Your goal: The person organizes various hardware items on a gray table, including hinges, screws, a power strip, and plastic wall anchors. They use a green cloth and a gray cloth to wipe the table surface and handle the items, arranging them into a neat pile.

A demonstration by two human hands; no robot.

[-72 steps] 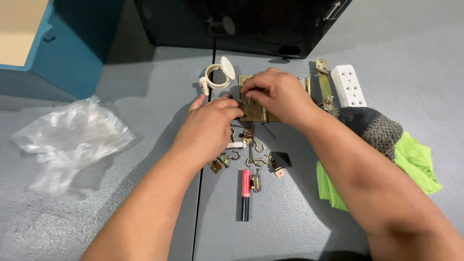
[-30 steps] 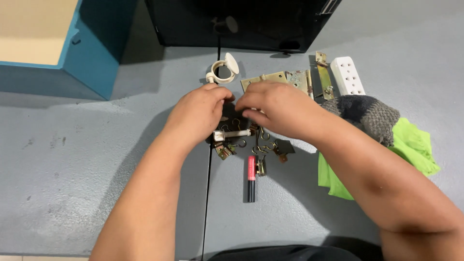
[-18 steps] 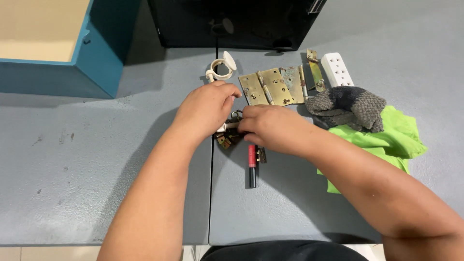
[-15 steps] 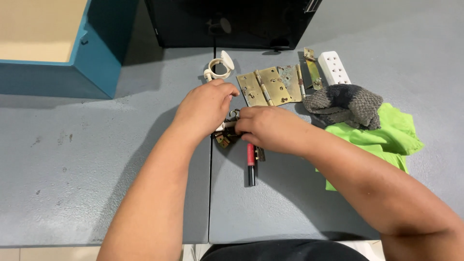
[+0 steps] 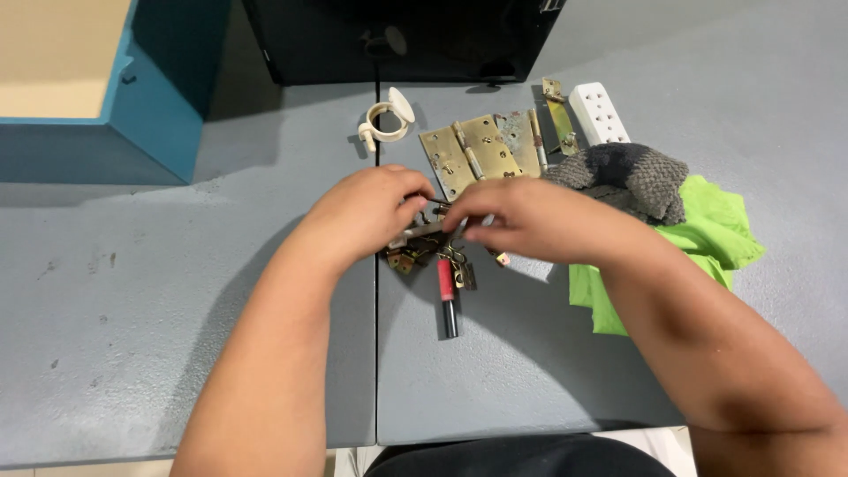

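Note:
My left hand (image 5: 367,212) and my right hand (image 5: 521,221) meet over a small pile of metal hardware (image 5: 433,256) on the grey table (image 5: 132,309). Both pinch a thin pale metal piece (image 5: 422,231) held between them above the pile. The pile holds small brass padlocks and rings, partly hidden by my fingers. A red and black pen-shaped tool (image 5: 447,296) lies just below the pile, pointing toward me.
Brass hinges (image 5: 477,152) lie behind the hands, with a white plastic clip (image 5: 387,117), a narrow latch (image 5: 558,115) and a white power strip (image 5: 601,113). A grey knitted glove (image 5: 632,177) sits on a green cloth (image 5: 698,234). A blue box (image 5: 115,97) and a black case (image 5: 397,35) stand behind.
The view has shifted, so the plastic bag at left is out of sight. My right hand moved from the hinges down to the pile, and both hands now pinch a small metal piece.

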